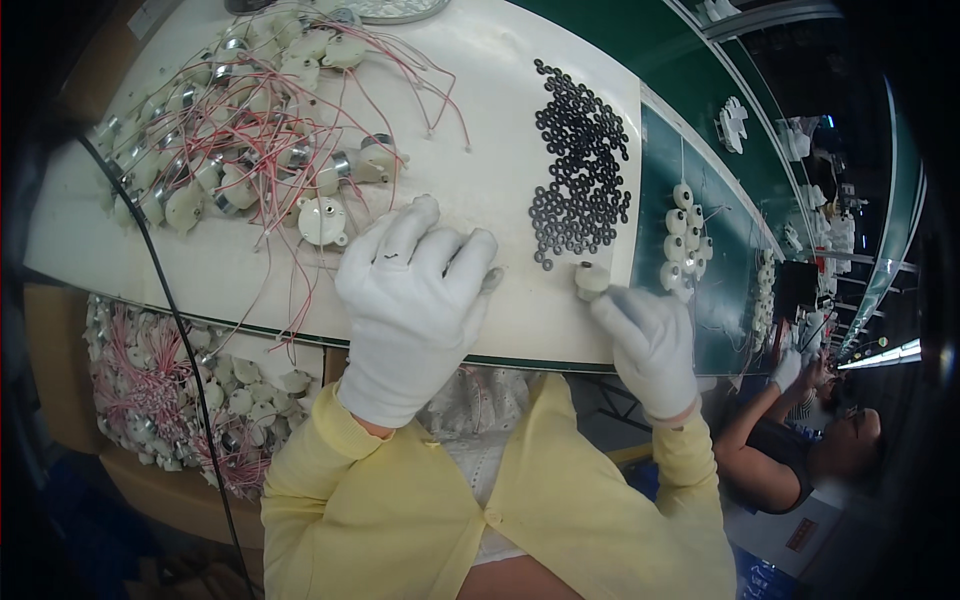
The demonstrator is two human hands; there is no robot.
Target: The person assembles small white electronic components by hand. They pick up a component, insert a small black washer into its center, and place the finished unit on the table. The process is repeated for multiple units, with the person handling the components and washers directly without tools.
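Observation:
My right hand (650, 350), in a white glove, pinches a small cream-coloured motor (591, 281) with a black ring on its top, just above the table. My left hand (415, 305), also gloved in white, is at the table's near side with its fingers curled down; whatever its fingertips hold, if anything, is hidden beneath them. Close to its fingers lies a round white motor (322, 221) with thin wires. A spread of small black rings (580, 165) covers the white table (490, 120) beyond my right hand.
Many wired motors (240, 130) are heaped at the far left. A cardboard box (185, 500) of more motors stands below the table edge, with a black cable (180, 320) hanging across. Ringed motors (685, 235) rest on the green surface (655, 160). A co-worker (780, 450) sits at right.

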